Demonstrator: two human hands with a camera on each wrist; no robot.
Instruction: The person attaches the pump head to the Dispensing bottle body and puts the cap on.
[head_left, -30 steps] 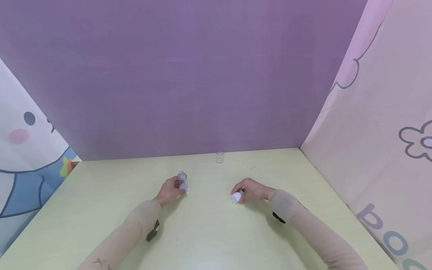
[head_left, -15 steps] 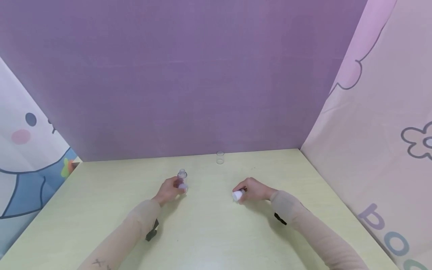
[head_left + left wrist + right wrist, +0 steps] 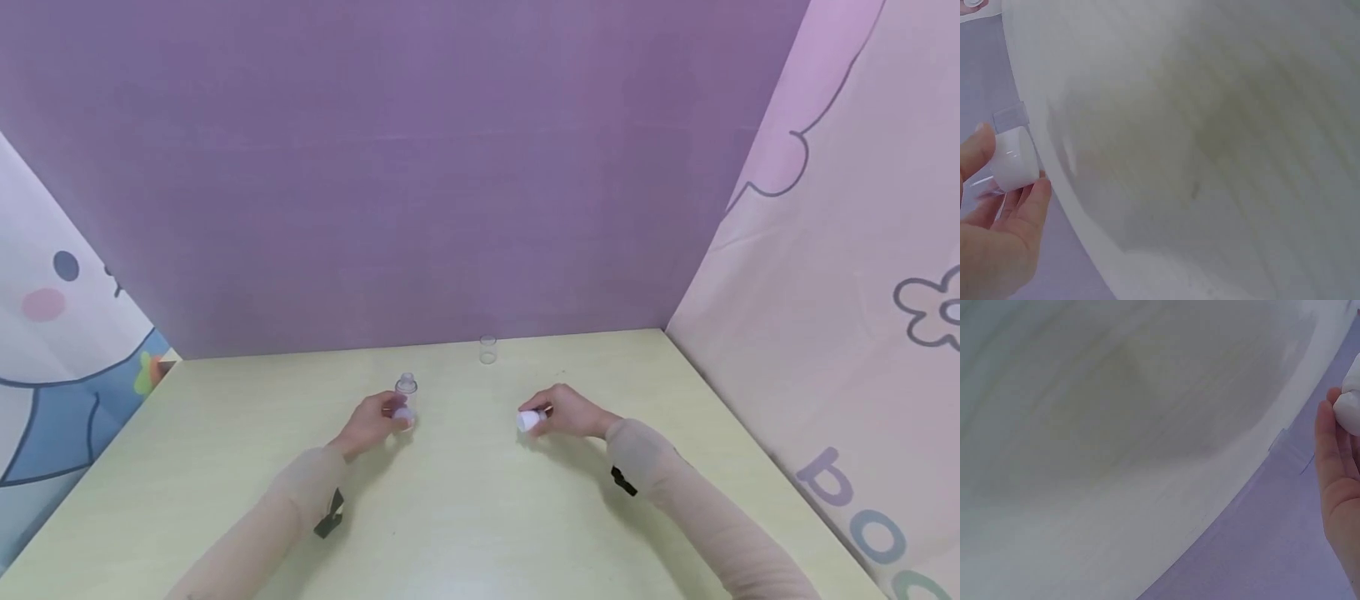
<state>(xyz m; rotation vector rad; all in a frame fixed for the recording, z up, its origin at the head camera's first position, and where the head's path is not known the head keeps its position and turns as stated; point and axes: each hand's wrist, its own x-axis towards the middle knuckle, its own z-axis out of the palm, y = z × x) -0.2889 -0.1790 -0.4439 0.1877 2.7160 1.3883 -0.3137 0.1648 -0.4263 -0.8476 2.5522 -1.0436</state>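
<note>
My left hand grips a small clear bottle with a white lower part, seen as a white cylinder in the left wrist view. The bottle stands nearly upright, its narrow neck uppermost. Across a gap to the right, my right hand pinches a small white piece, lying on its side between thumb and fingers. Only part of that white piece shows at the edge of the right wrist view, where its exact kind cannot be told. Both hands are over the table, apart from each other.
A clear, open-looking cylinder stands near the back edge of the pale table. Behind it rises a purple backdrop. Printed cloth panels hang at the left and right.
The bottle in my left hand has tipped from leaning toward me to nearly upright. My right hand has risen slightly away from me, and the white piece has turned more sideways.
</note>
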